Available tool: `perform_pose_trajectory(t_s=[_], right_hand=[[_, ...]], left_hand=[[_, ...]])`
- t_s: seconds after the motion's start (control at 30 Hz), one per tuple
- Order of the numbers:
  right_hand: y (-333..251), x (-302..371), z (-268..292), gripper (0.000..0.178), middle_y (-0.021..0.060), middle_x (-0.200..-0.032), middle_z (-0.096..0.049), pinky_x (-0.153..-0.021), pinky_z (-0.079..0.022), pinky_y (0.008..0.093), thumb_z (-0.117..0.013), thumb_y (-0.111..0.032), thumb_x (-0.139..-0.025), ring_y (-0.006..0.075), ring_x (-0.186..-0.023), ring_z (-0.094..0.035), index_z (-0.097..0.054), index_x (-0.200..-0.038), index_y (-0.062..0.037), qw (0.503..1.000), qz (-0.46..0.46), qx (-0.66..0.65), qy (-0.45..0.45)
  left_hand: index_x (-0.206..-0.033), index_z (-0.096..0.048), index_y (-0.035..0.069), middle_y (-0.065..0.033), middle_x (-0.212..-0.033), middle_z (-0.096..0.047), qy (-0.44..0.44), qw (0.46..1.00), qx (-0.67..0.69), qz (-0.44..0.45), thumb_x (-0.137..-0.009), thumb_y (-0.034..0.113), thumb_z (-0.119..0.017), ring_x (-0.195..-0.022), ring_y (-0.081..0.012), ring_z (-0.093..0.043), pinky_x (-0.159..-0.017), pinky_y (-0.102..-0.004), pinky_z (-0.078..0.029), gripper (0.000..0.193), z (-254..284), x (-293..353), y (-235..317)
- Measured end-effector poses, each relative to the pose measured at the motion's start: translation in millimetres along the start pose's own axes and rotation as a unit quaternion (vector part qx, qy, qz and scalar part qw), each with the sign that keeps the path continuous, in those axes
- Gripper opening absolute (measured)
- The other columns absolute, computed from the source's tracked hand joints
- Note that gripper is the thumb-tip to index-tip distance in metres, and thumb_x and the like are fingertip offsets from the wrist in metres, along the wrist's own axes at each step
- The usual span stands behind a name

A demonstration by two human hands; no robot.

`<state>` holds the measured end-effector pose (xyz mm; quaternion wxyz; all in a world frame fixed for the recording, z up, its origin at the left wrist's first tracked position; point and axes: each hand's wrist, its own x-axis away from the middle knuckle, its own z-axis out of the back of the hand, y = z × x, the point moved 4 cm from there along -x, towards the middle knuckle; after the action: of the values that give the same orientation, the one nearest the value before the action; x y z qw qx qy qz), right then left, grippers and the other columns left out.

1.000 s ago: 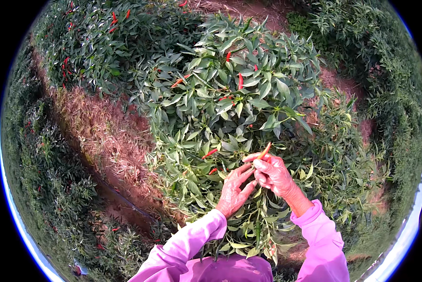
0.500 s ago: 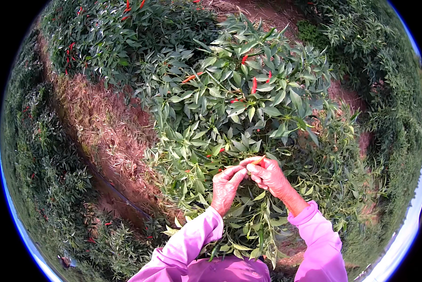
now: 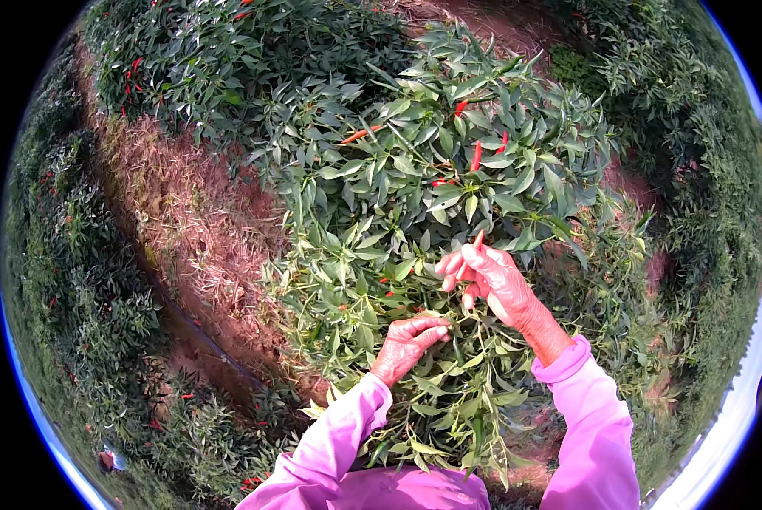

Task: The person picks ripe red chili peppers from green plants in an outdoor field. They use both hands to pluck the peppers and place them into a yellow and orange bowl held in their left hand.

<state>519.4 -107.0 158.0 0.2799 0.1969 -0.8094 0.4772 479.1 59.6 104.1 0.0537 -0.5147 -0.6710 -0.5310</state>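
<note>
Pink cloth comes nearest: a shirt (image 3: 406, 493) at the bottom edge, with two sleeves (image 3: 334, 433) of the same colour reaching up from the lower left and lower right toward the centre. Between them, below the hands, leafy stems (image 3: 449, 408) droop, a dark green pepper (image 3: 479, 432) hanging among them.

Left hand (image 3: 412, 340), just below the centre, has its thumb and fingertips pinched together against the leaves; whether a stem is caught between them I cannot tell. Right hand (image 3: 493, 279), a little higher and to the right, grasps an orange pepper (image 3: 479, 239) between thumb and fingers, its tip poking up above them, right of centre. The two hands are apart.

Beyond them, the bush (image 3: 398, 195) fills the upper middle of the frame. Red peppers (image 3: 477, 156) show among its leaves, and an orange-red one lies slantwise at its upper left. Reddish soil (image 3: 186, 204) strewn with straw runs down the left of the frame. Farther off, more plants (image 3: 704, 170) crowd both sides and the upper left, some dotted red. Pale sky (image 3: 742, 382) edges the lower right rim.
</note>
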Motion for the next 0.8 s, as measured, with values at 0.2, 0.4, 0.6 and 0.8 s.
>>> perform_pose_trajectory(t_s=[0.2,0.4,0.6,0.8], right_hand=[[33.8,-51.4,-16.5,0.022,0.0113,-0.067,-0.061,-0.051,-0.047,0.0339,-0.051,-0.017,-0.084,0.0220,-0.061,-0.062,-0.053,-0.098,0.0004,0.855,0.084,0.510,-0.039],[81.6,-74.5,-10.4,0.013,0.0162,-0.068,-0.061,-0.055,-0.047,0.0437,-0.051,-0.016,-0.081,0.0344,-0.065,-0.061,-0.052,-0.082,-0.0025,0.693,0.165,0.702,0.008],[77.6,-69.1,14.5,0.027,0.0132,-0.062,-0.058,-0.056,-0.046,0.0358,-0.052,-0.025,-0.083,0.0236,-0.056,-0.060,-0.053,-0.081,0.0020,0.931,0.008,0.353,0.093],[75.6,-46.2,17.3,0.024,-0.0048,-0.059,-0.045,-0.034,-0.022,0.0164,-0.054,-0.027,-0.088,-0.0001,-0.039,-0.031,-0.055,-0.089,-0.0035,0.994,-0.104,-0.001,0.022]], left_hand=[[-0.103,-0.063,0.003,-0.0012,-0.086,-0.064,0.012,1.000,-0.023,-0.016,-0.086,0.009,-0.058,-0.079,-0.0068,-0.057,-0.075,-0.0226,-0.046,0.019,-9.5,3.3,-4.3],[-0.104,-0.062,0.002,-0.0013,-0.088,-0.063,0.143,0.984,-0.070,-0.076,-0.086,0.007,-0.058,-0.081,-0.0055,-0.055,-0.076,-0.0213,-0.044,0.019,8.9,2.6,-6.0],[-0.094,-0.064,0.000,0.0024,-0.078,-0.061,0.290,0.949,-0.112,-0.047,-0.085,0.011,-0.060,-0.071,-0.0046,-0.049,-0.069,-0.0192,-0.040,0.015,50.5,1.8,-9.5],[-0.107,-0.058,0.001,-0.0077,-0.099,-0.062,0.301,0.902,-0.298,-0.083,-0.087,0.014,-0.051,-0.085,-0.0151,-0.059,-0.077,-0.0270,-0.044,0.025,70.8,-2.6,-30.9]])
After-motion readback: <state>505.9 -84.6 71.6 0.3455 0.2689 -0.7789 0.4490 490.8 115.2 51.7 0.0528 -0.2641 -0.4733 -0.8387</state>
